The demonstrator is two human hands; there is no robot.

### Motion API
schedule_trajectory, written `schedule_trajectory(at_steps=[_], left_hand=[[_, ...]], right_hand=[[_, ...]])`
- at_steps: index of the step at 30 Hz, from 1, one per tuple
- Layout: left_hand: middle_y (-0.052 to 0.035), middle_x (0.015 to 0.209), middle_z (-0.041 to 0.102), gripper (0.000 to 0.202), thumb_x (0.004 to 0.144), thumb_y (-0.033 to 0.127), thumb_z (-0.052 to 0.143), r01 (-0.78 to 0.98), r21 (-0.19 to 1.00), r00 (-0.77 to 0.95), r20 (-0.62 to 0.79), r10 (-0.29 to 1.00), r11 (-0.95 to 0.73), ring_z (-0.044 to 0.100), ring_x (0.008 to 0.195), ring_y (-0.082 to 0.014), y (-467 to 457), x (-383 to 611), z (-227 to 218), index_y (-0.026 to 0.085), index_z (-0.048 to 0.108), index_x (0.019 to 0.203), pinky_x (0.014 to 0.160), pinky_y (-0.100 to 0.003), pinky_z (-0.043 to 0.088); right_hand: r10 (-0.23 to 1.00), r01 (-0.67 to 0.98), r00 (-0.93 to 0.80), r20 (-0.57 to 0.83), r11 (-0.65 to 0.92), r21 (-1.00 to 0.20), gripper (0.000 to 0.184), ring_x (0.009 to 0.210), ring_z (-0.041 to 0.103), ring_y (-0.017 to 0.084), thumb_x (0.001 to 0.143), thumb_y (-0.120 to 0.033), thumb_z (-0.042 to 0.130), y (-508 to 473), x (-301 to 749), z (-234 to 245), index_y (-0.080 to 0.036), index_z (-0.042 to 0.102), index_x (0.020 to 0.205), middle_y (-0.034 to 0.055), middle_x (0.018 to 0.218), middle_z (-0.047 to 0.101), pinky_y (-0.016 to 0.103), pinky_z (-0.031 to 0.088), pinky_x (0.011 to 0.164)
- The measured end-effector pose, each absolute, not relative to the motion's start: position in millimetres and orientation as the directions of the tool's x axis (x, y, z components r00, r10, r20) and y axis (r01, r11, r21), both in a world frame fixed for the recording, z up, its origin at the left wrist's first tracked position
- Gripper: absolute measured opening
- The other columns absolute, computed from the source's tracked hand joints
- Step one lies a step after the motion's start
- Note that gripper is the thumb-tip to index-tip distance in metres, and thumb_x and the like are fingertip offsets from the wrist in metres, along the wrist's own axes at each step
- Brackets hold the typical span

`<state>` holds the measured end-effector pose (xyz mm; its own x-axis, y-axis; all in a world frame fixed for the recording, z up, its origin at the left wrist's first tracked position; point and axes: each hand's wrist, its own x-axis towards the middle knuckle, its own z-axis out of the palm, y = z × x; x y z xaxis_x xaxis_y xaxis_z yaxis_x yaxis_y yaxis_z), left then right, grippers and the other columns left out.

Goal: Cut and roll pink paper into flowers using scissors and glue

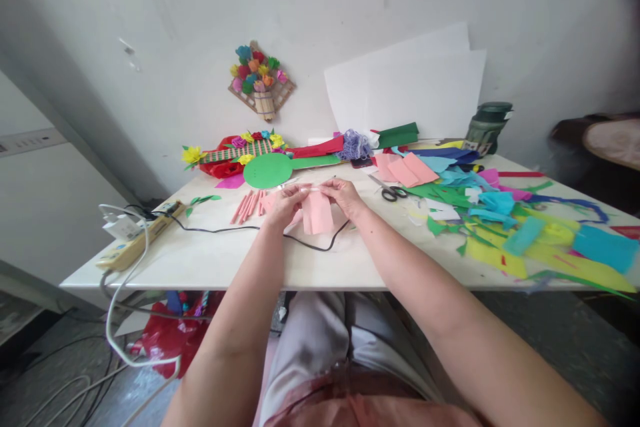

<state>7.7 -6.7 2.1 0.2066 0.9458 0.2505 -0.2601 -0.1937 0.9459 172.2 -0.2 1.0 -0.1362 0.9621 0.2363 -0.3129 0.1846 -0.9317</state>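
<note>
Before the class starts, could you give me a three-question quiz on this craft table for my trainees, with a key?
1. What is held between the left hand and the right hand?
2. True or false: the black-handled scissors lie on the right hand's side, not the left's.
3. Which of these is nearest the left hand?
A) the power strip
B) the thin pink rolls
C) the dark green jar

Key:
1. A piece of pink paper.
2. True.
3. B.
</note>
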Motion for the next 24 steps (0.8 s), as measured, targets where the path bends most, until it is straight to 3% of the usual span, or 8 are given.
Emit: schedule_trajectory(at_steps=[14,24], left_hand=[[-0.0017,0.063,0.061,0.026,0.058,0.027,0.076,-0.267,0.944,0.204,0.254,0.945,-0.196,0.054,0.059,-0.0101,-7.2,6.3,3.3,0.013,0.070,0.079,0.057,-0.022,0.041],[0.0007,0.056,0.059,0.027,0.059,0.023,0.076,-0.266,0.945,0.175,0.241,0.955,-0.189,0.052,0.052,-0.0077,-8.6,5.0,4.1,0.013,0.071,0.083,0.051,-0.020,0.039]], right_hand=[[0.956,-0.325,-0.180,0.231,0.163,-0.931,0.029,0.050,0.053,0.010,0.047,-0.032,0.078,1.3,175.5,1.6,-0.015,0.064,0.067,-0.0021,0.055,0.060,0.024,0.043,0.050],[0.945,-0.356,-0.221,0.240,0.150,-0.922,0.029,0.050,0.053,0.011,0.050,-0.033,0.078,-0.3,176.5,2.3,-0.015,0.067,0.070,-0.0009,0.058,0.062,0.024,0.041,0.047]])
